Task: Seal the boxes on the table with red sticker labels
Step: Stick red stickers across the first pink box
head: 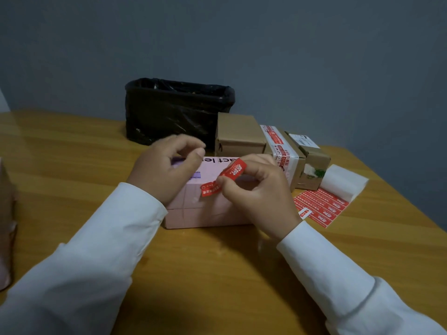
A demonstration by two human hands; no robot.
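Note:
A pink box (193,209) lies on the wooden table (217,274) in front of me. My right hand (258,189) pinches a red sticker label (225,176) just above the box's top. The label is bent, and its lower end hangs near the box's lid. My left hand (167,165) hovers over the left part of the box with fingers curled, thumb and forefinger close together, holding nothing that I can see. A sheet of red sticker labels (321,209) lies to the right of the box.
A bin with a black bag (174,110) stands at the back. Three cardboard boxes (238,134) (281,153) (312,163) sit behind and right of the pink one. White paper (343,182) lies at the right. Another box (6,213) shows at the left edge.

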